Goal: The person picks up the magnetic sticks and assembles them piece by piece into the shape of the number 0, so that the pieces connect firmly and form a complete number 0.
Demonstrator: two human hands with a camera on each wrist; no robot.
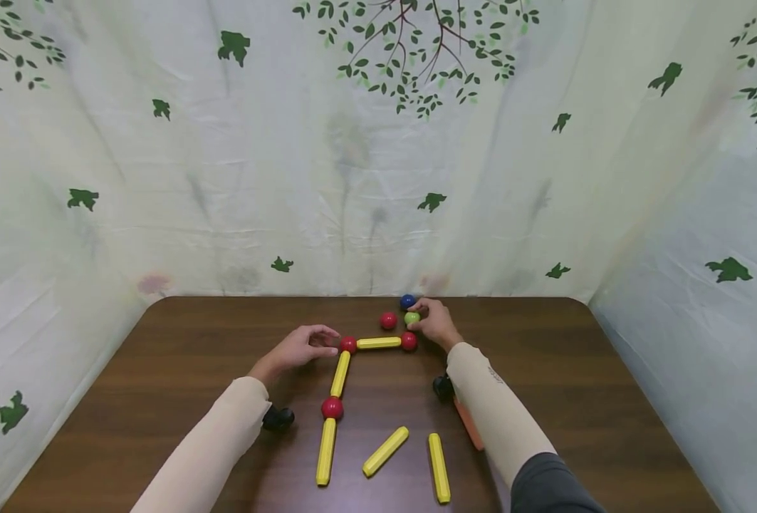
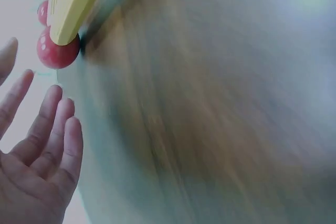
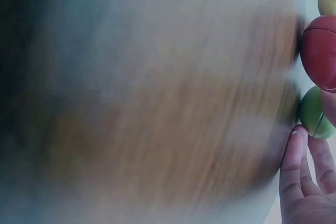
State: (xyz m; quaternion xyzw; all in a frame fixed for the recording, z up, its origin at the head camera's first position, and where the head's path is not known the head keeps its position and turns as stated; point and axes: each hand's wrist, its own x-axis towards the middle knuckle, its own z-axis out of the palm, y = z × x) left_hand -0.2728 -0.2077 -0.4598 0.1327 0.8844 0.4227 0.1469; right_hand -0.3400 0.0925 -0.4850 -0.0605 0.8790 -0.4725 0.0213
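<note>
My right hand [image 1: 436, 324] pinches a green ball [image 1: 411, 319] between thumb and fingers near the table's back edge. Close behind it sits a blue ball [image 1: 407, 301], and a loose red ball [image 1: 388, 320] lies to its left. A yellow rod [image 1: 379, 343] joins a red end ball [image 1: 409, 341] to a red corner ball [image 1: 348, 345]. From that corner a second yellow rod [image 1: 340, 374] runs toward me to another red ball [image 1: 332, 408]. Beside the corner ball is my left hand [image 1: 301, 347]; in the left wrist view its fingers [image 2: 44, 121] are extended and hold nothing.
A third yellow rod [image 1: 326, 452] continues the chain toward me. Two loose yellow rods, one slanted [image 1: 385, 452] and one nearly straight [image 1: 439, 468], lie at the front. An orange rod [image 1: 470, 425] is partly covered by my right forearm. A patterned curtain [image 1: 378, 178] hangs behind the table.
</note>
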